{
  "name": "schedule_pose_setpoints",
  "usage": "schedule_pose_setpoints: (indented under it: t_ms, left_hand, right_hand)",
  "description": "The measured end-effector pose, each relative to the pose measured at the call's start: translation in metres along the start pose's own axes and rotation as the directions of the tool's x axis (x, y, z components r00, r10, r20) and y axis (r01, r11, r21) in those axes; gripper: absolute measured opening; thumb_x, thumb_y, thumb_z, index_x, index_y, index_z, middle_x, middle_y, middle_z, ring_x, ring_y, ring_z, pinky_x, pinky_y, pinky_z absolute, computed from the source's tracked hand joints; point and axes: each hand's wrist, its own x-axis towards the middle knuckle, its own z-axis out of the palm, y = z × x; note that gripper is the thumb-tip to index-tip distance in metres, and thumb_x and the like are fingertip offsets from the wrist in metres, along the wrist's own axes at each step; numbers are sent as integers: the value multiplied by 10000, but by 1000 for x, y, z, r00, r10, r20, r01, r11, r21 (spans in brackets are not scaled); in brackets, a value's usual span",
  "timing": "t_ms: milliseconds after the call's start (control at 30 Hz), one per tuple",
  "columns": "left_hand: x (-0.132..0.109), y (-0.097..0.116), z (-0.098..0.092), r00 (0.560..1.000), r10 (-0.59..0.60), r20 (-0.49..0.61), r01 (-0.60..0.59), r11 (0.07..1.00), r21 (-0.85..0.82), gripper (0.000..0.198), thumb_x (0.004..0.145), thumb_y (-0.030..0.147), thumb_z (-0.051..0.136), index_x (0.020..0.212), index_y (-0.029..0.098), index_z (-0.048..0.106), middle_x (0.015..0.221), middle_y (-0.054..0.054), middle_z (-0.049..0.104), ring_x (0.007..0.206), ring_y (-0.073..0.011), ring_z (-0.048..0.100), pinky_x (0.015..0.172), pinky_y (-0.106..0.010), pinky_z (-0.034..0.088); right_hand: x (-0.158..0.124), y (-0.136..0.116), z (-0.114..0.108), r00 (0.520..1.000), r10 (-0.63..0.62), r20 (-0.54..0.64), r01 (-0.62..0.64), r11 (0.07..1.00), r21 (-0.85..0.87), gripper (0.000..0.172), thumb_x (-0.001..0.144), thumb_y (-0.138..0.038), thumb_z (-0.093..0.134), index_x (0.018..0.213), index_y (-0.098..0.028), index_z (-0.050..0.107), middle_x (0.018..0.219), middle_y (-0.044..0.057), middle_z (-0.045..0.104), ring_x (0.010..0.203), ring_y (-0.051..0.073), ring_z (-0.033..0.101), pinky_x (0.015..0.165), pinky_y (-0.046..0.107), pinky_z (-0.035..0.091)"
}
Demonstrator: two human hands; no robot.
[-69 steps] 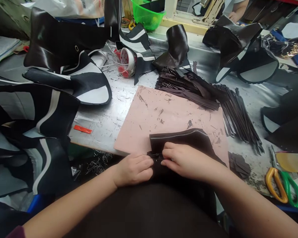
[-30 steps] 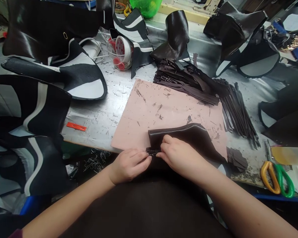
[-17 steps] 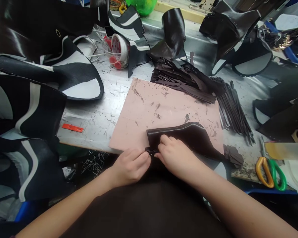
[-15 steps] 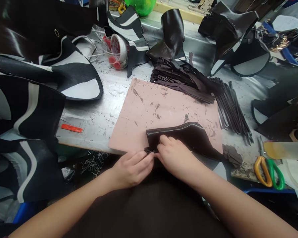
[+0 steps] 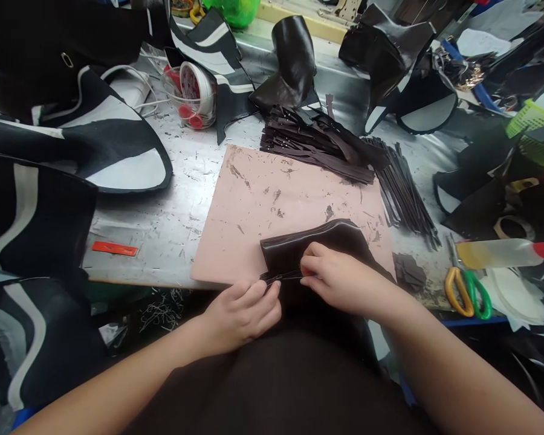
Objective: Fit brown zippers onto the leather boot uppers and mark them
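A dark brown glossy leather boot upper (image 5: 326, 237) lies folded across the near edge of a pink mat (image 5: 240, 211). At its near left corner, my left hand (image 5: 249, 314) is closed in a pinch on the edge. My right hand (image 5: 333, 275) pinches the same near edge a little further right, fingertips together. Between the two hands runs a narrow dark strip (image 5: 290, 277) along the edge, with a small shiny spot on it; its exact kind is too small to tell. The upper's lower part hangs toward my lap, partly hidden by the right hand and forearm.
Piles of dark strips (image 5: 317, 148) lie at the mat's back. Scissors (image 5: 466, 293) and a glue-like bottle (image 5: 503, 254) are at right. An orange-red strip (image 5: 114, 248) lies left; black-and-white boot pieces (image 5: 131, 160) crowd that side. A clear tub (image 5: 193, 99) stands behind.
My right hand has moved right along the near edge, away from the left hand, exposing the narrow strip between them. The left hand keeps its pinch. The whole view has shifted slightly.
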Motion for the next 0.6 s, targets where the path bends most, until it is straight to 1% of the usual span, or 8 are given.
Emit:
schedule_pose_setpoints:
  t_ms: [100,167,333,433,467,533,600]
  left_hand:
    - [0,0,2,1000,2,-22,-1,999,37,170,788,183,534,932,210,620,1032,-4,633,850,-157,532,727,-287,400]
    - [0,0,2,1000,18,-11,-18,999,51,202,780,182,538,966,194,614,1025,-20,627,859,-166,524,743,-298,398]
    - [6,0,1,993,88,83,-91,996,26,241,768,204,498,977,130,594,1008,-88,615,859,-204,513,736,-331,397]
    - [14,3,2,986,103,134,-101,995,-18,287,770,222,458,1008,105,568,1060,-139,604,946,-237,503,733,-338,395]
    - [17,3,2,983,106,150,-103,994,-24,301,771,230,448,1017,98,561,1076,-152,600,972,-245,497,738,-341,393]
    - [20,4,1,979,104,175,-103,995,-17,307,771,239,437,1012,91,558,1083,-164,600,979,-246,498,754,-345,387]
    - [22,5,-1,977,99,188,-99,995,-9,303,770,241,438,1006,95,560,1071,-157,607,936,-233,514,762,-343,384]
  right_hand:
    - [4,-1,2,998,56,-10,-57,998,-24,125,817,-182,471,737,-172,567,848,30,532,697,128,538,612,224,411]
    - [5,-2,2,997,71,-12,-72,996,-52,133,822,-181,462,742,-165,566,857,39,536,701,127,543,614,219,410]
    - [11,-8,8,996,89,-29,-92,983,-161,146,822,-180,447,771,-144,579,851,61,544,683,140,550,584,231,399]
    - [11,-13,10,993,102,-61,-113,963,-243,145,806,-167,449,810,-136,591,836,74,547,669,160,560,548,252,380]
    - [10,-13,9,991,116,-61,-128,956,-263,145,805,-190,458,815,-138,594,837,75,549,660,166,563,538,259,374]
    - [5,-10,3,984,170,-59,-179,947,-265,167,787,-290,504,793,-148,592,833,69,554,642,170,564,534,270,373]
    - [-2,-3,-4,976,214,-39,-218,956,-197,191,746,-356,548,764,-168,576,811,45,561,651,165,561,556,265,384]
